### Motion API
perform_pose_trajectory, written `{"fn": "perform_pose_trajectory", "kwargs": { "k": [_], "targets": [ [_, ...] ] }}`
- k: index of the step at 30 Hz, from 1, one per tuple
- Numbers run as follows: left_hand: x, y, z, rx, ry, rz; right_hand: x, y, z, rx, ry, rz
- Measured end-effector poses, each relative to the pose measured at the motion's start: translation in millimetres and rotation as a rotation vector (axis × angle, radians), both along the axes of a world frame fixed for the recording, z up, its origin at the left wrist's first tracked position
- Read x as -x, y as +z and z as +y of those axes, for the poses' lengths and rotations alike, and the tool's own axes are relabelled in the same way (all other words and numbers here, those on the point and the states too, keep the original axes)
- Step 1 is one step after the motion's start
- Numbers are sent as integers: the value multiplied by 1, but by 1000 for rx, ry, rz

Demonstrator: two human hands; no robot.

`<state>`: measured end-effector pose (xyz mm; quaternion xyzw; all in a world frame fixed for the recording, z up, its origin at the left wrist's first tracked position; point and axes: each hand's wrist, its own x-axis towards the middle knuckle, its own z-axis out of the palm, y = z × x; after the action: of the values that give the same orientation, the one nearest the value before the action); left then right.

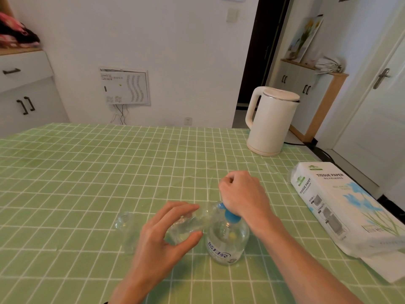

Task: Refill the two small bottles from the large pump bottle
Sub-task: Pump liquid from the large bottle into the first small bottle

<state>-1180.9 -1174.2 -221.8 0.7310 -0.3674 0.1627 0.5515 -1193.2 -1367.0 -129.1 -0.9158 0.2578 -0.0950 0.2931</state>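
Pump bottle [226, 244] is standing upright on the worktop [109, 172], near the front edge and slightly right of centre. Its body is round, squat and made of clear plastic, carrying a white printed label on the front wall and showing clear liquid inside. A blue plastic pump head [230, 215] is sitting on its neck, with the spout pointing toward 9 o'clock.

Small bottle [190, 222], also clear plastic and cylindrical, is lying tilted almost on its side above the worktop, at 10 o'clock from the pump bottle. Its mouth is pointing toward 3 o'clock, right at the blue spout. Second small bottle [127, 233], of the same clear material, is standing upright on the worktop at 9 o'clock from the pump bottle, apart from both hands.

Left hand [162, 235] is gripping the small bottle: the thumb is curling under the body and the fingers are arching over the top of it, partly spread.

Right hand [243, 194] is balled into a fist with nothing visible inside it. The underside of the fist near the wrist is resting on top of the pump head, while the knuckles are pointing toward 12 o'clock.

The worktop is wearing a smooth, glossy cloth in green with a white grid pattern. A cream, matt, cylindrical kettle [271, 123] with a loop handle is standing at 1 o'clock from the pump bottle, well apart. A rectangular, film-wrapped tissue pack [341, 205], white with blue flower print, is lying at 3 o'clock along the right edge.
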Motion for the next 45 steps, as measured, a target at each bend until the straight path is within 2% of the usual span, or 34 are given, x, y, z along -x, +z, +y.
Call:
{"fn": "perform_pose_trajectory", "kwargs": {
  "k": [5,10,15,26,30,35,39,45],
  "targets": [
    [1,0,1,21,6,-6,0,3,0,4,-3,-14],
    [0,1,2,37,14,-13,-1,7,2,102,4,-78],
    [-1,-1,2,22,13,-14,-3,0,-1,2,-6,-46],
    [1,-1,1,27,-2,-15,1,1,0,15,16,-24],
    [0,-2,0,36,4,-19,0,7,1,83,41,-68],
    [0,-1,1,36,2,-23,-2,0,-1,0,10,-84],
    [0,-3,1,22,6,-24,-1,-4,-2,-8,26,-8],
    [0,-2,1,23,-6,-17,0,-1,0,16,20,-29]
  ]
}}
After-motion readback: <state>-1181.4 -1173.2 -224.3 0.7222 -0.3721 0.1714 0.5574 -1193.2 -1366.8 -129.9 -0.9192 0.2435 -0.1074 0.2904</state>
